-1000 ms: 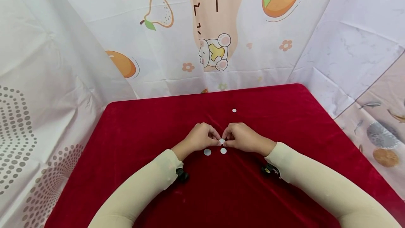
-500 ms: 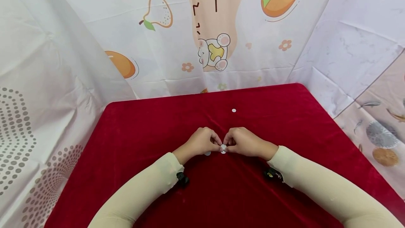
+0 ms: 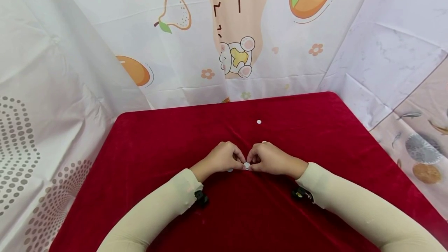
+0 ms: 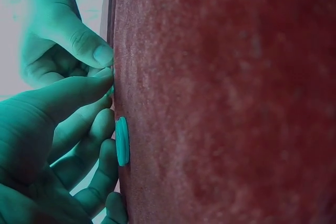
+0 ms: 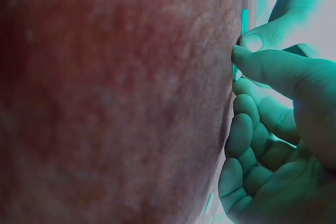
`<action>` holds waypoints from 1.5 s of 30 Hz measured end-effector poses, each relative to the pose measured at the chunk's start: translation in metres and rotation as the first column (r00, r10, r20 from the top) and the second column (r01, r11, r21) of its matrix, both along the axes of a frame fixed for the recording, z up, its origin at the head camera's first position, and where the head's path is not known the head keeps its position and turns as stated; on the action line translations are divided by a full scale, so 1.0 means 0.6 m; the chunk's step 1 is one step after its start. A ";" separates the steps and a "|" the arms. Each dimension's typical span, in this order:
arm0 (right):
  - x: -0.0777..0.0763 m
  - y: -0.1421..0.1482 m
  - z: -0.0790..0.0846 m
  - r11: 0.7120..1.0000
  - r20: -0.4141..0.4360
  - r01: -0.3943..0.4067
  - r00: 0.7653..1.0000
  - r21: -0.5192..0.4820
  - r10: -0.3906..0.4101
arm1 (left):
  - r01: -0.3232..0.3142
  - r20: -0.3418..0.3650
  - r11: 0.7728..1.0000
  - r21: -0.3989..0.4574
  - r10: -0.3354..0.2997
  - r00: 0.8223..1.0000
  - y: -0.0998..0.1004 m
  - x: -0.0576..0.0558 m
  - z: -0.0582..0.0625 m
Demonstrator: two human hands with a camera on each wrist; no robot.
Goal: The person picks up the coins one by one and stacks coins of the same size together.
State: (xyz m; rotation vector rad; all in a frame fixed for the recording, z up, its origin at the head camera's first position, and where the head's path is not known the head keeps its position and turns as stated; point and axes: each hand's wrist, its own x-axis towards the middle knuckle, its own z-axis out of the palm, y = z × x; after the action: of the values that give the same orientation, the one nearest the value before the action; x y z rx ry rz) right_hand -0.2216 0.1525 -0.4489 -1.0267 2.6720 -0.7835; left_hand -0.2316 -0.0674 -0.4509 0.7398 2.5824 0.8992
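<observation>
Several small, round white discs lie on the red cloth. Near the table's middle, my left hand (image 3: 223, 157) and my right hand (image 3: 268, 158) meet at one white disc (image 3: 247, 165), pinching its opposite sides between thumbs and fingers. It sits low, over the spot of another disc, whose edge barely shows beneath. In the right wrist view the held disc (image 5: 235, 69) appears edge-on at the fingertips. A second disc (image 3: 230, 170) lies by my left hand, partly covered; the left wrist view shows this thick disc (image 4: 123, 141) with lines along its edge.
Farther back on the red-covered table (image 3: 168, 135) lies a disc (image 3: 259, 121). Another disc (image 3: 264, 141) peeks out behind my right hand. Printed curtains (image 3: 196, 49) hang along the back and sides.
Both hands have brought the held disc toward the body, from behind the near disc to over it. A disc behind the right hand has come into view.
</observation>
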 end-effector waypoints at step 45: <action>0.010 0.004 0.003 1.000 -0.046 0.012 0.999 0.012 -0.012 | 0.073 -0.055 0.991 -0.113 -0.080 0.995 0.003 -0.005 0.002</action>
State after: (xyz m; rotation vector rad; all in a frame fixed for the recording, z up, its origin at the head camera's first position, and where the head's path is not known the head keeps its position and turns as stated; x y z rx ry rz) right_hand -0.2156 0.1549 -0.4473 -1.0391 2.7205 -0.7542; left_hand -0.2343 -0.0655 -0.4495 0.8389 2.6113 0.7146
